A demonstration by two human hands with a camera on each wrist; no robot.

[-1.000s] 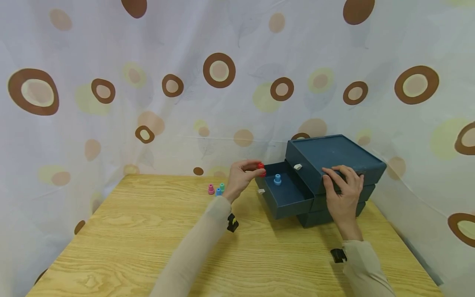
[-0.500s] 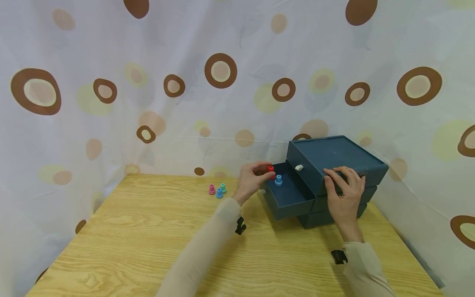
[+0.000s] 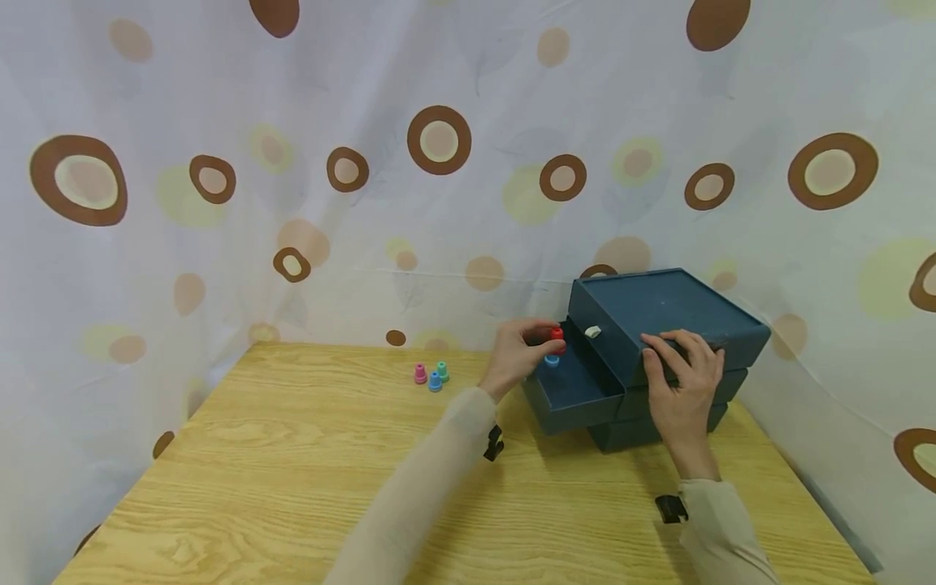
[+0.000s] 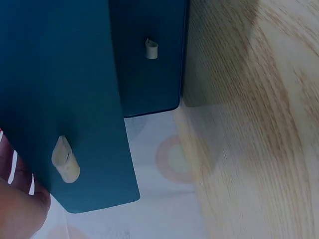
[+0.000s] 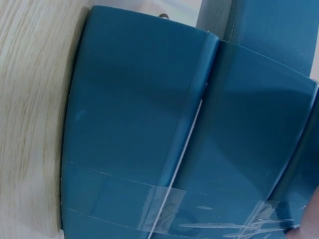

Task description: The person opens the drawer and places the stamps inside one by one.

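Left hand pinching a red peg over the far end of the open drawer, right at the edge where the drawer meets the dark blue drawer box. Blue peg standing inside the drawer, just below and beside the red one, partly hidden by the fingers. Right hand laid on the near front corner of the box, fingers curled over its top edge and gripping it. Drawer pulled out leftward from the middle tier; small pale pull tab on the top tier just right of the red peg. Little room between peg, tab and box face. Pink peg, light blue peg and green peg clustered on the bench well left of the box, with open wood around them. Compared with a second ago, left hand and red peg shifted right, from beyond the drawer's left side to above its inner end; right hand unmoved.
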